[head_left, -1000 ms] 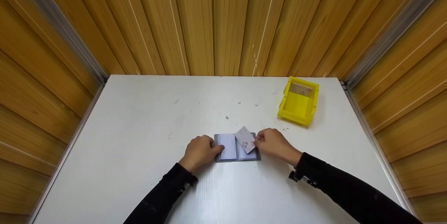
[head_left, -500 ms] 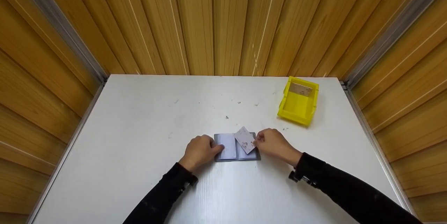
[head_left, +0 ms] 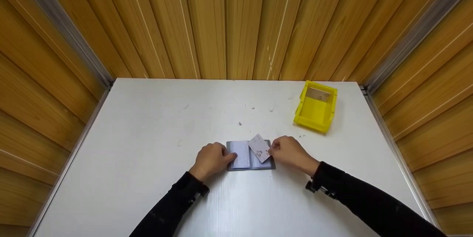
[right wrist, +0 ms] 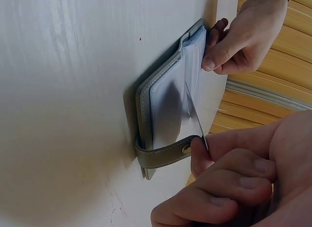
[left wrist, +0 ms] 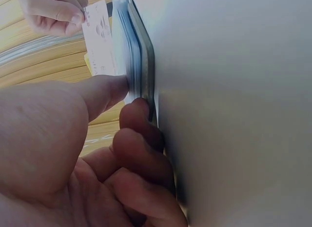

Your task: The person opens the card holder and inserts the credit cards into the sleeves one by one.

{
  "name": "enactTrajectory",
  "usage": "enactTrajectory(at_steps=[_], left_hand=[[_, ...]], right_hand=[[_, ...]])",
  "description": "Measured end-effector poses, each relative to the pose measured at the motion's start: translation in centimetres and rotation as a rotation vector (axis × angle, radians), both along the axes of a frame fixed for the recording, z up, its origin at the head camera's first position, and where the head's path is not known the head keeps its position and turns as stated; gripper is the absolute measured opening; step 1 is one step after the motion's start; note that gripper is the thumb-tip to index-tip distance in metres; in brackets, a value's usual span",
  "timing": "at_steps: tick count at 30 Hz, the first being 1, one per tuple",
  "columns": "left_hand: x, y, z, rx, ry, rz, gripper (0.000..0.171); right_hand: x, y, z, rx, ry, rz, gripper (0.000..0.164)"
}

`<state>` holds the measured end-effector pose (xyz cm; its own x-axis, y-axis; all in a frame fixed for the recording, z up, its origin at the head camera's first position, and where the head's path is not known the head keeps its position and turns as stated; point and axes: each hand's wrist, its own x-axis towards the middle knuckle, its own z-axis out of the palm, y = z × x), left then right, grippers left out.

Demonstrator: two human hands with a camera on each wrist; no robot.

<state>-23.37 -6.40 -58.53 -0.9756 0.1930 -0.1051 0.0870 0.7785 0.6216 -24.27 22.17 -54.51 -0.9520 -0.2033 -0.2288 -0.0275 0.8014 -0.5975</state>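
A grey card holder (head_left: 232,168) lies spread on the white table, with clear plastic sleeves (head_left: 241,154) inside. At its left edge my left hand (head_left: 210,159) grips it; in the left wrist view the thumb (left wrist: 105,90) presses on the stacked sleeves and the fingers curl against the cover's edge. My right hand (head_left: 290,152) pinches a pale printed card (head_left: 259,147) by its lower right corner. The card is held slantwise over the right-hand sleeve (right wrist: 165,105). The right wrist view shows the card edge-on, beside a strap (right wrist: 163,157) with a metal snap.
A yellow plastic bin (head_left: 314,113) stands at the table's back right, with another card (head_left: 318,95) leaning against its far inner wall. Wood-patterned panels (head_left: 207,26) enclose the white table (head_left: 147,126) at the back and both sides. Small dark marks dot the tabletop.
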Motion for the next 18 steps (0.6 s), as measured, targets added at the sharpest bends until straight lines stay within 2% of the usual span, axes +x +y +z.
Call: enactTrajectory(at_steps=[18], left_hand=[[0.0, -0.04, 0.05, -0.004, -0.003, 0.001, 0.047]], right_hand=[[0.17, -0.3, 0.1, 0.018, -0.055, -0.017, 0.026]])
